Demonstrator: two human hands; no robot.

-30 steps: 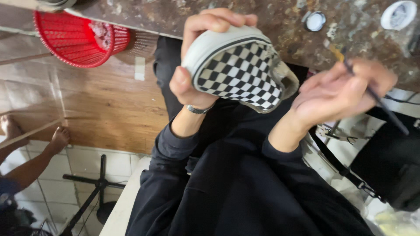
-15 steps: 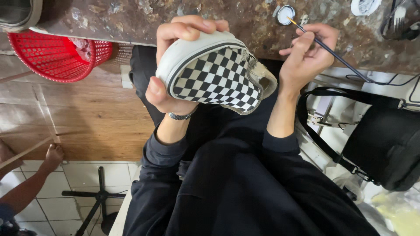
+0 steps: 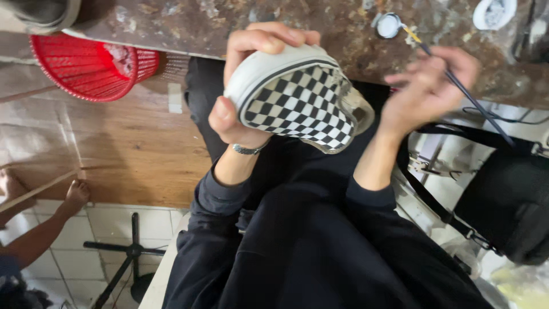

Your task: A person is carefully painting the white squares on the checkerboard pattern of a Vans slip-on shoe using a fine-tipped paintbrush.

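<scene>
The left hand [image 3: 251, 86] grips a black-and-white checkered slip-on shoe [image 3: 297, 100], its fingers [image 3: 269, 37] curled over the white rubber sole edge and the thumb pressed against the near side. The shoe is held up in front of the person's chest, tilted with its checkered upper facing the camera, just below the edge of the stained, mottled worktop [image 3: 320, 23]. A metal bracelet [image 3: 247, 150] circles the left wrist.

The right hand [image 3: 429, 83], slightly blurred, has its fingers pinched around a thin dark paintbrush [image 3: 457, 86]. The brush slants up to the left, and its tip rests at a small round white-rimmed pot [image 3: 389, 24] standing on the worktop. A second small white pot [image 3: 494, 12] sits farther right on the same surface.

A red mesh basket [image 3: 86, 66] lies to the left on the wooden floor. A black bag with straps [image 3: 509, 200] hangs at the right. Another person's bare foot [image 3: 74, 194] shows at the lower left, near a black stand base [image 3: 131, 252] on white tiles.
</scene>
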